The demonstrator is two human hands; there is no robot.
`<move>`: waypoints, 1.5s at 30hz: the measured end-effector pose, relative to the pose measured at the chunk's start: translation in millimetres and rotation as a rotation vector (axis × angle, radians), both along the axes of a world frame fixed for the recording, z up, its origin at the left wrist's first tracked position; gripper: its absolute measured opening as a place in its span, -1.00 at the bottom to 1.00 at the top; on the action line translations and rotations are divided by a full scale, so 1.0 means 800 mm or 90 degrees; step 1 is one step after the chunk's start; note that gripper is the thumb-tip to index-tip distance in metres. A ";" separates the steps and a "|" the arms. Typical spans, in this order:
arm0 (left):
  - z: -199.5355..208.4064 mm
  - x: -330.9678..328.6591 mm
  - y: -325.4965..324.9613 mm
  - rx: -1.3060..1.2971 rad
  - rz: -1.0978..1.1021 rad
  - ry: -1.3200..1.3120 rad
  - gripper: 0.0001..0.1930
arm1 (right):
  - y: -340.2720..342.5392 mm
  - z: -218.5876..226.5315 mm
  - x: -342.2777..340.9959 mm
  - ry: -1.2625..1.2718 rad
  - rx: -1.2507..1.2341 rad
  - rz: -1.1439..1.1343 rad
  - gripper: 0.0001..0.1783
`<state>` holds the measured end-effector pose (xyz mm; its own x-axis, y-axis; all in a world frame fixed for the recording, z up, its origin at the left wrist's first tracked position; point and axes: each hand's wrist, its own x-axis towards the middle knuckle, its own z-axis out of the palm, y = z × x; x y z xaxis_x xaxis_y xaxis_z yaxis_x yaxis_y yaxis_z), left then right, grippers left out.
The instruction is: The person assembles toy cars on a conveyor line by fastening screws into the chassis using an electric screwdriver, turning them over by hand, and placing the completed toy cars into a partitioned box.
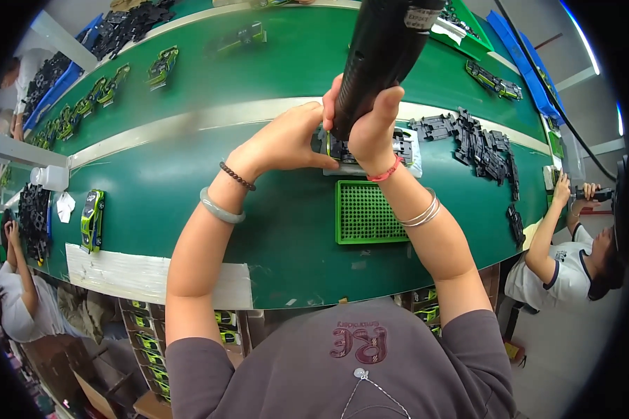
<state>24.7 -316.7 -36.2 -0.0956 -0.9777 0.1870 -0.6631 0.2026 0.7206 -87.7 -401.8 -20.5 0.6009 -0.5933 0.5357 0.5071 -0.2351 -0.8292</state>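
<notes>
An upright black power screwdriver [384, 56] is in my right hand [374, 136], its thumb and fingers wrapped round the lower barrel. The tool's tip is hidden by that hand. Beneath it lies an upturned toy car [402, 146] with a black chassis and a green edge, resting on a pale holder [416, 162]. My left hand [283, 143] grips the car's left end, the thumb on the near side and the fingers partly hidden on the far side. A green tray [338, 213] with a grid of small holes sits just nearer than the holder.
Loose black chassis parts [479, 146] are heaped to the right. A finished-looking green toy car [92, 220] stands at the left, near a white strip [154, 276]. Beyond a pale rail, more cars lie on the green belt [210, 77]. Co-workers sit at both sides.
</notes>
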 end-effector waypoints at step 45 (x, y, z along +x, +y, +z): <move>0.046 0.007 -0.157 -0.129 0.006 -0.284 -0.75 | -0.041 -0.051 -0.268 0.012 0.142 -0.247 -0.02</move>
